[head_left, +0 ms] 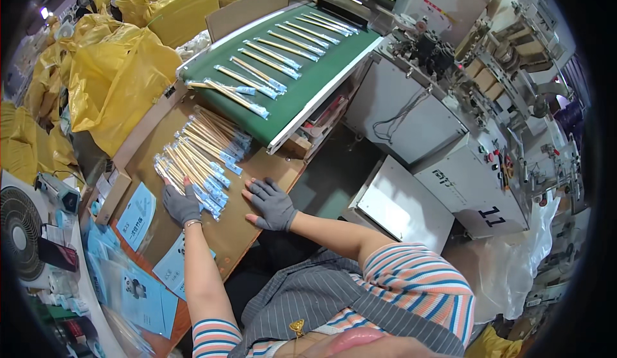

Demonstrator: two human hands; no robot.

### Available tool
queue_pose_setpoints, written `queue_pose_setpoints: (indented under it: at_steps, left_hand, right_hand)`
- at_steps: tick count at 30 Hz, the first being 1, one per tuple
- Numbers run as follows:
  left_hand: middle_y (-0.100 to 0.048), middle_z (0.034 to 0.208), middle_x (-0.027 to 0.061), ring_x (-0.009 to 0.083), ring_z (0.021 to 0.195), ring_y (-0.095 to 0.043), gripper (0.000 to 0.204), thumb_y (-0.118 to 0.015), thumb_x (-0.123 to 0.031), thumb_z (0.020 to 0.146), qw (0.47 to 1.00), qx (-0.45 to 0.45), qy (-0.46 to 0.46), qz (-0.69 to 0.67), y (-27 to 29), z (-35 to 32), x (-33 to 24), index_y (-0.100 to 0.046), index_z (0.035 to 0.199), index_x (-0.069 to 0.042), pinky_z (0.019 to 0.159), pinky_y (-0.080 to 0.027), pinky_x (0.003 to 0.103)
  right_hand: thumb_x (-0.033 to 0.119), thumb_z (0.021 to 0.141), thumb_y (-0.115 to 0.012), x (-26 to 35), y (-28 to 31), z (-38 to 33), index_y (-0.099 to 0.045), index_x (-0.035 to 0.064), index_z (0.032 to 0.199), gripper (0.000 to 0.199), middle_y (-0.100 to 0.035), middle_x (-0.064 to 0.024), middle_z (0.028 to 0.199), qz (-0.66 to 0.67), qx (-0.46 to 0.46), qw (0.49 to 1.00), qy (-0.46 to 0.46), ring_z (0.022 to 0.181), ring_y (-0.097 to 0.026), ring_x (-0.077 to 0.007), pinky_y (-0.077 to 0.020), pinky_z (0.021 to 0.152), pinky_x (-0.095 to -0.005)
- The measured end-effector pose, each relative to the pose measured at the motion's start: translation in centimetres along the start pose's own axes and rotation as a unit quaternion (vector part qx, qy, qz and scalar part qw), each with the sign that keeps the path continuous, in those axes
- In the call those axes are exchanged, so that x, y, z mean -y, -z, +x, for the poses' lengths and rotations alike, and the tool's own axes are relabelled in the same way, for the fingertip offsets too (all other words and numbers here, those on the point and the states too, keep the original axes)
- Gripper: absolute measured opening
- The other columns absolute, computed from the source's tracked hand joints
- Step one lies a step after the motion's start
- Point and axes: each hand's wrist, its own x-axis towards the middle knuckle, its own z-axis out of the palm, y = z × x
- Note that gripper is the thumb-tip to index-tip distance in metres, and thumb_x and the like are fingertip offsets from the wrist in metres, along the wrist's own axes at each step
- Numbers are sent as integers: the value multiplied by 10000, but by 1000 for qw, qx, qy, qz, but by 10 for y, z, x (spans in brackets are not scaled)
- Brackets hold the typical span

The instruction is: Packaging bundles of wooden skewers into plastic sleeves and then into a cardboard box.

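A fanned batch of wrapped chopstick packs (199, 159) already lies gathered on the table (244, 236) under the flat, unclosed left grip (181, 205), the right grip (272, 205) rests open and empty, and more packs (270, 59) wait on the green belt (321, 81).

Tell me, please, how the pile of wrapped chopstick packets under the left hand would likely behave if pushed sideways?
The wrapped chopstick packets look thin and stiff, so each probably slides as a unit. Their clear wrappers seem glossy, so the loose fanned pile would likely slip and spread on the cardboard board. Probably light: the left hand rests on their ends.
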Motion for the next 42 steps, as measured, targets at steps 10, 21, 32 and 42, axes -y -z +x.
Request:
queue_pose_setpoints:
  at_steps: [10,21,32,42]
  left_hand:
    - [-579,1137,261,389,1057,-545,635,-607,-416,860,999,20,26,-14,-2,1,0,-488,1259,64,930,-408,434]
    - [-552,1189,272,407,1107,-514,652,-594,-427,869,997,56,48,-21,2,1,-5,-469,1280,64,971,-378,442]
    - [-513,1273,261,401,1147,-487,663,-608,-373,866,996,71,50,-10,6,-2,-1,-420,1341,49,1002,-353,440]
    - [-527,1249,263,403,1146,-494,665,-618,-364,860,993,90,72,-31,11,-5,-3,-420,1344,47,999,-364,442]
  right_hand:
    - [455,829,-584,2,2,2,-498,41,1292,627,-475,-180,1360,-10,9,1000,-4,1278,-433,-334,-295,1079,-498]
    - [346,829,-619,-2,11,5,-501,22,1281,568,-490,-191,1319,122,19,992,-4,1228,-470,-352,-340,1049,-488]
    - [483,851,-609,-279,146,222,-399,-3,1358,733,-427,-257,1375,-157,-185,952,-184,1296,-383,-393,-307,1080,-433]
    - [489,870,-553,-347,136,248,-466,44,1340,653,-493,-218,1340,-68,31,977,-199,1235,-478,-356,-376,1039,-383]
